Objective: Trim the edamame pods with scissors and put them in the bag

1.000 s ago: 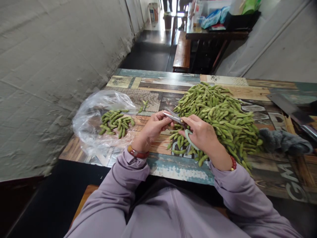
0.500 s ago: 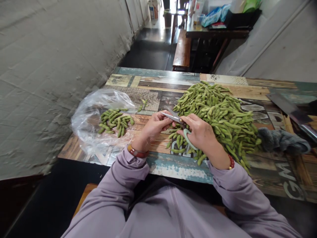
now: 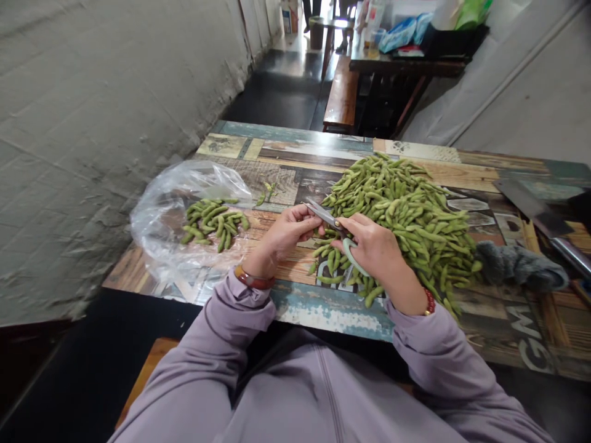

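My right hand (image 3: 376, 249) grips a pair of scissors (image 3: 331, 223) by its pale green handle, blades pointing left. My left hand (image 3: 286, 235) is curled right at the blades, fingers pinched on something I cannot make out, likely a pod. A big heap of green edamame pods (image 3: 406, 209) lies on the patterned table (image 3: 323, 307) just right of my hands. To the left, a smaller batch of pods (image 3: 213, 221) rests on a clear plastic bag (image 3: 161, 227).
A grey cloth (image 3: 517, 266) lies right of the heap, with a cleaver (image 3: 540, 212) beyond it. A rough grey wall runs along the left. Past the table stand a wooden bench (image 3: 341, 98) and a dark table with bags.
The hands and scissors hold almost the same pose; the scissor blades have closed slightly. The view has shifted a little.
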